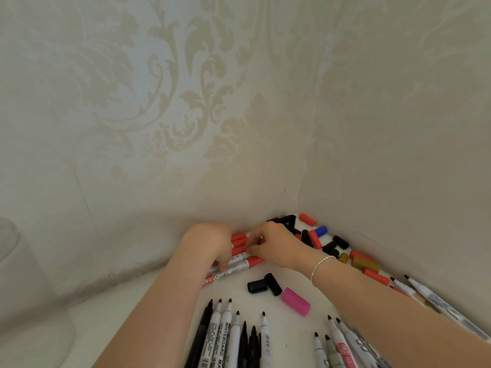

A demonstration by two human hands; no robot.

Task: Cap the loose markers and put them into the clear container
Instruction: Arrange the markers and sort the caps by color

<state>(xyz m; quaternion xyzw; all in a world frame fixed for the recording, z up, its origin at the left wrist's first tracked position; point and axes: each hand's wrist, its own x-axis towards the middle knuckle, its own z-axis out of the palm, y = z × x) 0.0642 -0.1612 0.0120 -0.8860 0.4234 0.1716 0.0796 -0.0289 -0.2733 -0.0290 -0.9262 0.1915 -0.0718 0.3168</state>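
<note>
Several capped red markers (240, 262) lie in a bundle on the white surface near the wall. My left hand (212, 241) rests over their barrels with fingers curled down onto them. My right hand (273, 245) pinches at the red cap ends of the same bundle. Uncapped markers (233, 338) with black tips lie in a row at the bottom centre, and more uncapped markers (342, 343) lie at the bottom right. Loose caps sit in the corner: black caps (285, 221), a red cap (307, 219), a blue cap (320, 231). The clear container (9, 240) is faintly visible at the far left edge.
Two black caps (264, 285) and a pink cap (296, 301) lie between the hands and the uncapped row. Olive caps (365, 264) and red caps (376, 277) lie along the right wall. Patterned wallpaper walls meet in a corner behind the caps.
</note>
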